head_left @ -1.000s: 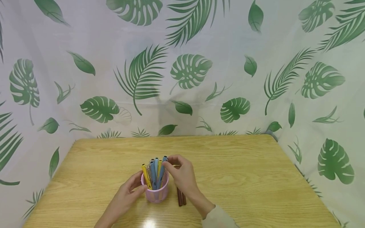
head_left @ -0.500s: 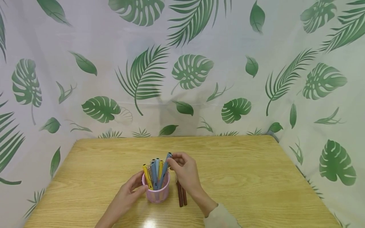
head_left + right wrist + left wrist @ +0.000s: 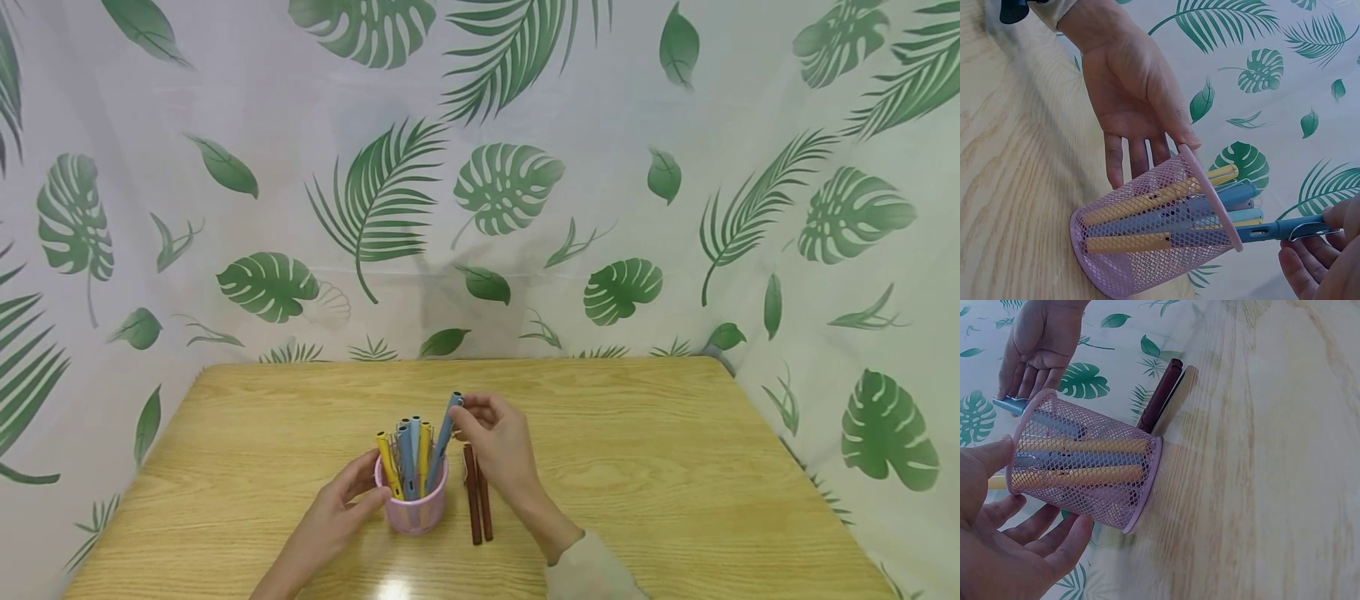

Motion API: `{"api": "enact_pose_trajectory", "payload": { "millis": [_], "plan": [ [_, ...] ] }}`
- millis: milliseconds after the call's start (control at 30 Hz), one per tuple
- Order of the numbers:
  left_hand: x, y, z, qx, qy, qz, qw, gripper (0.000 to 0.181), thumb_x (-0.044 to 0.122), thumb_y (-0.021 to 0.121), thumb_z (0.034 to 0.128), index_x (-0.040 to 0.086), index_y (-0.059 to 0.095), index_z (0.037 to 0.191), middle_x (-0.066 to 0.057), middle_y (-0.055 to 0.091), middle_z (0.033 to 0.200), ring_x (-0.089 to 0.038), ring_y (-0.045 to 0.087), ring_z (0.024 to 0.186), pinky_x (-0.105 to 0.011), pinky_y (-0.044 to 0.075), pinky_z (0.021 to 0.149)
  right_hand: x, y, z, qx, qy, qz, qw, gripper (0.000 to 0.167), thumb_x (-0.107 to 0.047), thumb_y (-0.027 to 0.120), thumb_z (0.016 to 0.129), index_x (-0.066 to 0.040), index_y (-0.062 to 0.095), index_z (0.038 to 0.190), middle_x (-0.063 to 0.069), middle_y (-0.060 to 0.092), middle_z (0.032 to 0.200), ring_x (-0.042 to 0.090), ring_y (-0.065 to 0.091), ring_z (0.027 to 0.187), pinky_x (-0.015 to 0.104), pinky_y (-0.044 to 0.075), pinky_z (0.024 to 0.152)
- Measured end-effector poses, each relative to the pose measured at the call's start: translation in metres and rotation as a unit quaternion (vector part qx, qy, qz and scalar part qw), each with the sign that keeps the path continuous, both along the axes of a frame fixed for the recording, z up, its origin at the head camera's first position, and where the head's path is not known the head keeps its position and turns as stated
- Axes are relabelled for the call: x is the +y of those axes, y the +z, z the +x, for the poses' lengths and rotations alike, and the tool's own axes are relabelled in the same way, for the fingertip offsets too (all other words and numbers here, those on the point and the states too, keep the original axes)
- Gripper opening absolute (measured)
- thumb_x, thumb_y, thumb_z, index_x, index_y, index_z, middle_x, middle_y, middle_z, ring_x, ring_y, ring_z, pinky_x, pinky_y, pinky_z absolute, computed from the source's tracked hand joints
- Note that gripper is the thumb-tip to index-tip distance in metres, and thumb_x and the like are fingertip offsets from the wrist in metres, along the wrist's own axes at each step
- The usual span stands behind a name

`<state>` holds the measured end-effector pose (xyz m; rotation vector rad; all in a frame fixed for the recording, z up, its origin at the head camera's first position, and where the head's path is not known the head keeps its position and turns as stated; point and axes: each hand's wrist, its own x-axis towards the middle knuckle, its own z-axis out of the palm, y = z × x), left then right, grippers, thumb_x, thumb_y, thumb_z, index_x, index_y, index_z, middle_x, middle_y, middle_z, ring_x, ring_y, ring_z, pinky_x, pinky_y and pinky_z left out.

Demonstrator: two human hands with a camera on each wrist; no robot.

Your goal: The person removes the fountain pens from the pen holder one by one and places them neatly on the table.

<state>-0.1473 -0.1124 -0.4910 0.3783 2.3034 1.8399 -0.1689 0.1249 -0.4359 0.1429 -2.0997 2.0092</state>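
Pink mesh cup [image 3: 417, 518] upright on the worktop [image 3: 675, 467], lower centre of the head view. Left hand [image 3: 330, 510] at its left side: thumb at the near rim, fingers curved round the wall. Looks like a steadying hold; a cup this light could well slide or tip if a pen drags on its rim. Right hand [image 3: 501, 440], above and right of the cup, pinches a blue pen [image 3: 442, 442] near its upper, clip end between thumb and fingers. Probably gripped there because that end stands clear of its neighbours. Pen slants up to the right, its lower end inside the cup, as the right wrist view shows through the mesh. Yellow pens [image 3: 387, 457], a second blue pen [image 3: 406, 454] and a pale blue pen [image 3: 416, 432] share the cup, clip ends up, the wall keeping them bunched and roughly upright. Dark red pens [image 3: 472, 504], two, lie side by side just right of the cup; flat on the worktop, they need no support.
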Motion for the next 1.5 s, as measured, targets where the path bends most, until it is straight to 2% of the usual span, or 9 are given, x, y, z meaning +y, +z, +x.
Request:
{"api": "enact_pose_trajectory", "payload": {
  "millis": [100, 267, 533, 667, 867, 1100, 1300, 1500],
  "plan": [
    [0.0, 0.0, 0.0, 0.001, 0.001, -0.001, 1.0, 0.061, 0.016, 0.067, 0.1017, -0.006, 0.042, 0.152, -0.023, 0.054, 0.147, -0.038, 0.056, 0.13, -0.053, 0.046, 0.11, 0.002, 0.002, -0.001, 0.003, -0.006, 0.0, 1.0, 0.021, -0.005, 0.072, 0.097, 0.01, 0.066, 0.111, 0.02, 0.073, 0.097, 0.035, 0.072, 0.085, 0.033, 0.064, 0.074],
    [-0.001, 0.0, 0.0, -0.002, 0.002, -0.003, 1.0, 0.061, 0.017, 0.067, 0.1017, -0.005, 0.042, 0.152, -0.022, 0.054, 0.147, -0.038, 0.056, 0.13, -0.054, 0.046, 0.111, 0.006, 0.003, -0.001, 0.001, -0.008, 0.01, 0.9999, 0.022, -0.007, 0.072, 0.098, 0.009, 0.066, 0.112, 0.019, 0.074, 0.098, 0.039, 0.072, 0.087, 0.039, 0.064, 0.076],
    [-0.002, -0.001, 0.0, -0.009, -0.001, -0.006, 0.9999, 0.062, 0.019, 0.068, 0.1017, -0.003, 0.042, 0.153, -0.02, 0.055, 0.147, -0.037, 0.056, 0.13, -0.052, 0.048, 0.109, 0.013, 0.008, -0.001, 0.011, -0.014, 0.003, 0.9998, 0.02, -0.008, 0.072, 0.099, 0.007, 0.068, 0.11, 0.018, 0.074, 0.096, 0.036, 0.072, 0.085, 0.045, 0.064, 0.076],
    [-0.002, -0.001, -0.001, -0.009, -0.001, -0.009, 0.9999, 0.062, 0.019, 0.068, 0.1017, -0.003, 0.042, 0.153, -0.02, 0.055, 0.147, -0.037, 0.056, 0.13, -0.051, 0.048, 0.109, 0.018, 0.01, -0.001, 0.018, -0.022, -0.004, 0.9996, 0.019, -0.008, 0.071, 0.099, 0.006, 0.068, 0.111, 0.017, 0.074, 0.095, 0.039, 0.072, 0.086, 0.039, 0.064, 0.074],
    [-0.002, -0.002, -0.002, -0.002, -0.001, -0.009, 1.0, 0.061, 0.019, 0.068, 0.1014, -0.003, 0.043, 0.153, -0.02, 0.055, 0.147, -0.036, 0.057, 0.13, -0.051, 0.047, 0.11, 0.027, 0.013, -0.002, 0.023, -0.043, -0.022, 0.9986, 0.02, -0.009, 0.071, 0.099, 0.006, 0.068, 0.113, 0.018, 0.074, 0.095, 0.024, 0.073, 0.083, 0.031, 0.063, 0.072],
    [-0.001, -0.002, -0.002, 0.004, -0.003, -0.005, 1.0, 0.061, 0.017, 0.068, 0.1011, -0.004, 0.043, 0.152, -0.021, 0.056, 0.145, -0.036, 0.058, 0.128, -0.051, 0.048, 0.109, 0.038, 0.018, -0.001, 0.03, -0.058, -0.019, 0.9977, 0.021, -0.009, 0.071, 0.1, 0.006, 0.068, 0.115, 0.019, 0.073, 0.096, 0.019, 0.072, 0.082, 0.03, 0.063, 0.072],
    [-0.001, -0.001, -0.001, 0.004, 0.001, -0.004, 1.0, 0.06, 0.016, 0.068, 0.1011, -0.004, 0.043, 0.152, -0.021, 0.056, 0.145, -0.036, 0.058, 0.128, -0.05, 0.049, 0.108, 0.046, 0.021, 0.002, 0.018, -0.058, -0.008, 0.9981, 0.022, -0.009, 0.071, 0.1, 0.005, 0.068, 0.116, 0.019, 0.073, 0.098, 0.018, 0.071, 0.083, 0.03, 0.062, 0.073],
    [-0.001, 0.0, 0.0, 0.002, 0.005, -0.007, 1.0, 0.06, 0.017, 0.068, 0.1011, -0.004, 0.044, 0.152, -0.021, 0.056, 0.145, -0.036, 0.058, 0.128, -0.051, 0.048, 0.109, 0.057, 0.018, 0.003, 0.0, -0.074, 0.01, 0.9972, 0.023, -0.011, 0.07, 0.1, 0.004, 0.068, 0.118, 0.018, 0.073, 0.099, 0.017, 0.07, 0.083, 0.029, 0.062, 0.073]
  ]
}}
